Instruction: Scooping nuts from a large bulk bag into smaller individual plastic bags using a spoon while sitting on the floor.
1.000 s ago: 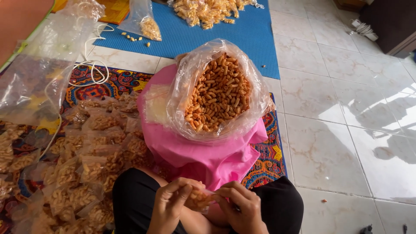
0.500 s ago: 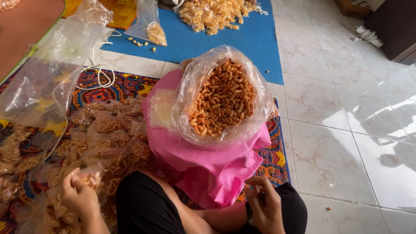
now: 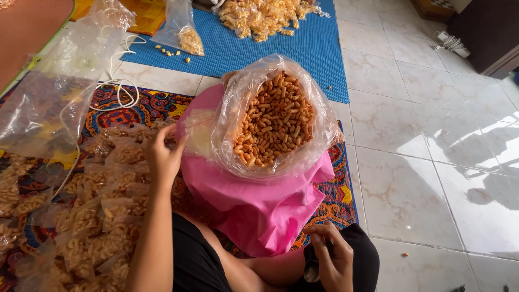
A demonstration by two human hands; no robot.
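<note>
Small clear bags (image 3: 197, 132) of the stack sit on the pink cloth (image 3: 259, 200), just beside the big open snack bag (image 3: 275, 119).
Your left hand (image 3: 162, 154) reaches them, fingers (image 3: 172, 131) pinching the top bag's edge. Your right hand (image 3: 330, 254) rests on your lap, fingers curled around a small dark object (image 3: 312, 266). Filled packets (image 3: 92, 216) cover the mat to your left.

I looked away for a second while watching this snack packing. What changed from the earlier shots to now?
The left hand left the lap, swung out over the pile of small filled packets, then rose to the edge of the big open snack bag. The right hand stayed low at the lap, holding a small dark object. The big bag stayed put.
</note>
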